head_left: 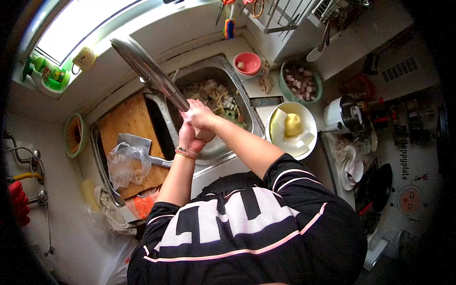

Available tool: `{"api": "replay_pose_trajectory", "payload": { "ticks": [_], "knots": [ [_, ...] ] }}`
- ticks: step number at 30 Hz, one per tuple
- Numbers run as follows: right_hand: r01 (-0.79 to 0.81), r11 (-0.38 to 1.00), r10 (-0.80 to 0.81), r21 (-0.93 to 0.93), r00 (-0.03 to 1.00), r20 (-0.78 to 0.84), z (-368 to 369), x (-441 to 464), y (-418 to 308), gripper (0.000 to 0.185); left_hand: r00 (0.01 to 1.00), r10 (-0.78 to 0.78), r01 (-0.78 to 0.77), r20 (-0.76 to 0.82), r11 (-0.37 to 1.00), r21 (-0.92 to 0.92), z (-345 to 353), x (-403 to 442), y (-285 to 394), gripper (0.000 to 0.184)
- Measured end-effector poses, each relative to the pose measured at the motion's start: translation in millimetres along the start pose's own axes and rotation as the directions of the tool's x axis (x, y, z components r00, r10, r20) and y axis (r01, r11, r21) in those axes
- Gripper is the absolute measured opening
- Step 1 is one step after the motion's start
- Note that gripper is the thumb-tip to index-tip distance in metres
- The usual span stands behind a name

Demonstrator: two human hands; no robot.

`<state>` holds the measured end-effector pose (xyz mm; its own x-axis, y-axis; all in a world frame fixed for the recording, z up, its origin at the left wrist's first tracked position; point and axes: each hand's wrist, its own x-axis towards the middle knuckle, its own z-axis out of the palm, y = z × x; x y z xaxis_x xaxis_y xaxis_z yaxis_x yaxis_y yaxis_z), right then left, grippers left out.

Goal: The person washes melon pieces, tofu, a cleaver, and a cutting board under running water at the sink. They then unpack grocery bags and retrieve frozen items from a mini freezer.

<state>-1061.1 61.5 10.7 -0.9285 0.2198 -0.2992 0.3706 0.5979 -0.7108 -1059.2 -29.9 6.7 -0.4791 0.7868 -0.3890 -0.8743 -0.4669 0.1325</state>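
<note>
Left hand (189, 138) and right hand (202, 116), fingers partly curled, meet at a pale piece (203, 133) between them, its long axis unclear, just beside the tap's (164, 83) mouth, with food scraps (216, 97) in the sink (223, 64) beyond.

Metal sink (258, 127), wooden board (124, 117) across it, food scraps (229, 100) inside
</note>
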Motion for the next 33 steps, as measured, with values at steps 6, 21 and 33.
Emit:
{"api": "replay_pose_trajectory", "payload": {
  "ticks": [6,21,33],
  "knots": [
    [0.112,0.993,-0.114,-0.032,0.990,-0.084,31.7,-6.9,15.6,0.058,0.996,0.059,-0.058,0.065,0.998,-0.017,-22.8,12.5,10.0,0.042],
    [0.076,0.685,0.031,0.724,0.991,-0.133,7.5,-42.9,32.1,0.042,0.986,0.118,-0.088,-0.114,0.966,0.242,-29.0,23.5,11.6,0.037],
    [0.078,0.792,0.177,0.605,0.920,-0.350,37.0,-38.7,35.2,0.047,0.998,0.068,-0.057,-0.009,0.905,0.421,-18.8,10.1,17.1,0.028]
  ]
}}
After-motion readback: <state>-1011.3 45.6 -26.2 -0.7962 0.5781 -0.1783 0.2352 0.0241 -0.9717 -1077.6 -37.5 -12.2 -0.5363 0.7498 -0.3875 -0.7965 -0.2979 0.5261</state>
